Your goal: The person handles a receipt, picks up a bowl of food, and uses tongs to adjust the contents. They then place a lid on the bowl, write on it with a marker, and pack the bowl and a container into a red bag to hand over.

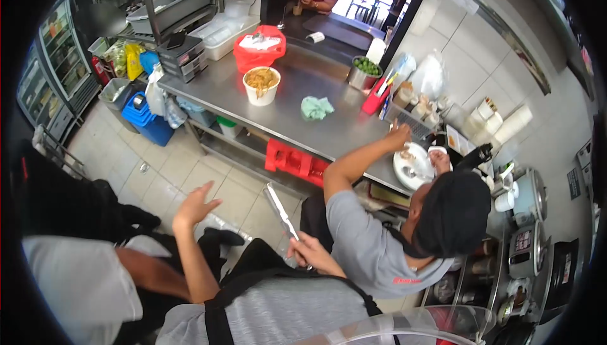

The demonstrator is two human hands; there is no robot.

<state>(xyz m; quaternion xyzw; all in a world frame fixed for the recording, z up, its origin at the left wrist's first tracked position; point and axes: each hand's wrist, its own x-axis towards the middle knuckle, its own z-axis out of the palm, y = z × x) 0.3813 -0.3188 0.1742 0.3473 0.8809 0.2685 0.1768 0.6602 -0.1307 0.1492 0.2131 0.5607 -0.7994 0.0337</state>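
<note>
My right hand [311, 251] is closed around a pair of metal tongs [280, 211], which points up and away over the floor. My left hand [195, 206] is raised in the air with its fingers apart, holding nothing. Beyond both hands, on the steel counter [215, 89], stands a white tub of food [261, 84], heaped with something brown and noodle-like. Neither hand touches the counter or the tub. A crumpled green cloth [317, 108] lies to the right of the tub, and a red plastic bag [259, 48] with white paper on top sits behind it.
Close on my right, a co-worker in a black cap [456, 215] leans over a white plate [410, 166]. Another person's grey sleeve [82, 282] is close on my left. A red rack [294, 161] sits under the counter; blue bins [147, 120] stand at the left.
</note>
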